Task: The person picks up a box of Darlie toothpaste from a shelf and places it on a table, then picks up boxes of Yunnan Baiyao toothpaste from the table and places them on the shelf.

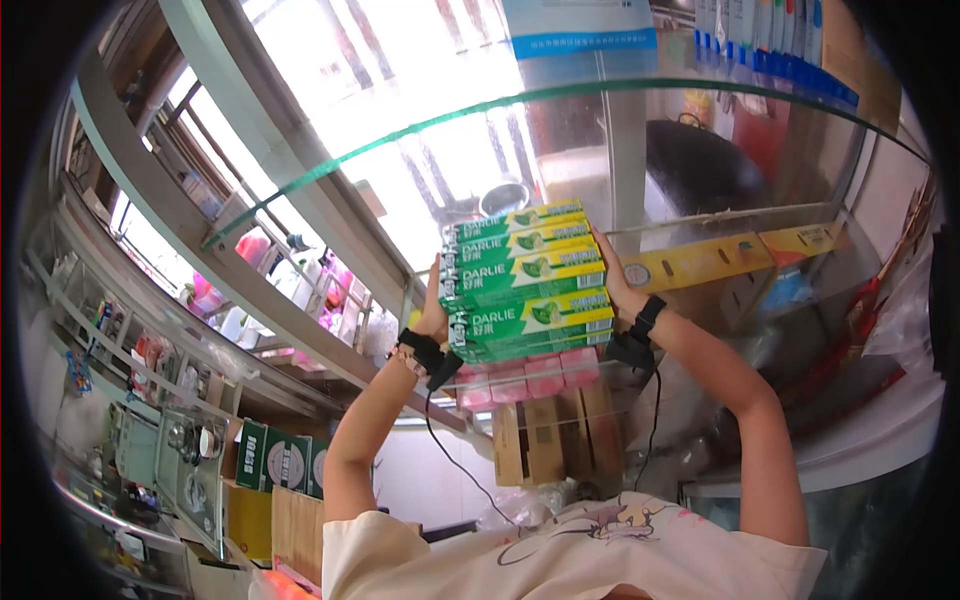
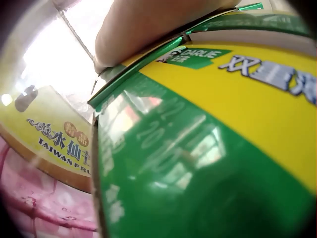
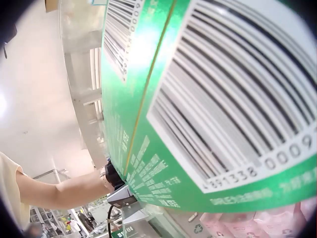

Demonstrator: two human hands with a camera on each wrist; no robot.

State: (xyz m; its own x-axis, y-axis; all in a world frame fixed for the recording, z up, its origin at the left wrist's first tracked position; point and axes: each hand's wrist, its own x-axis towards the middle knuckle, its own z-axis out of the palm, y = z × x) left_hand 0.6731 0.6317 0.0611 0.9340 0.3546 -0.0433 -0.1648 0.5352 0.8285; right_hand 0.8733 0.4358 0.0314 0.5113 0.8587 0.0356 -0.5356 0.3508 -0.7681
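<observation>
Both hands hold a stack of green and yellow Darlie toothpaste boxes (image 1: 530, 290), one hand at each end, in front of the torso in the head view. The left hand (image 1: 433, 308) grips the left end; in the left wrist view one of its fingers (image 2: 143, 29) lies along the edge of a green and yellow toothpaste box (image 2: 198, 129). At the other end the right hand (image 1: 618, 280) grips the stack. The right wrist view is filled by green box ends with barcodes (image 3: 233, 94), and that hand's fingers are out of it.
A glass shelf (image 1: 420, 130) spans the cabinet ahead. Pink packs (image 1: 530, 380) and brown cardboard boxes (image 1: 545, 440) lie below the stack. Yellow cartons (image 1: 700, 270) stand at right inside the glass; blue-based items (image 1: 770, 50) stand above. Cables (image 1: 460, 450) hang from both wrists.
</observation>
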